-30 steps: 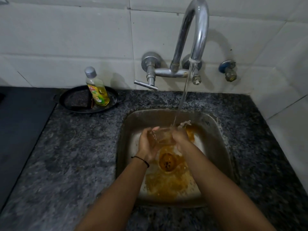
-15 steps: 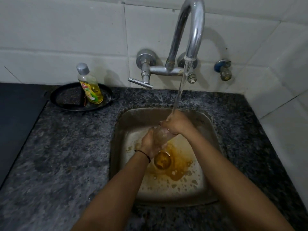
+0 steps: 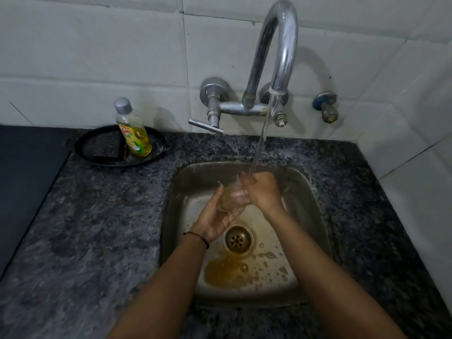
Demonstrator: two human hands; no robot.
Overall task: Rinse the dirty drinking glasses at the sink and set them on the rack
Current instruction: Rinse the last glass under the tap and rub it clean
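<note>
A clear drinking glass (image 3: 231, 198) is held tilted over the steel sink (image 3: 315, 216), under the water running from the curved tap (image 3: 281, 45). My left hand (image 3: 215, 218) cups the glass from below and the left. My right hand (image 3: 263, 192) covers its upper right side, with fingers at the rim where the stream lands. Brown liquid pools on the sink floor in front of the drain (image 3: 237, 239). No rack is in view.
A yellow dish-soap bottle (image 3: 133, 129) stands on a black round pan (image 3: 97, 149) at the back left of the speckled granite counter (image 3: 97, 228). A dark surface (image 3: 24, 179) lies at far left. A second valve (image 3: 326, 107) sits on the tiled wall.
The brown liquid has drained away from around the drain toward the sink's front. My right hand has stayed on the glass's top under the stream, and the glass has tilted slightly.
</note>
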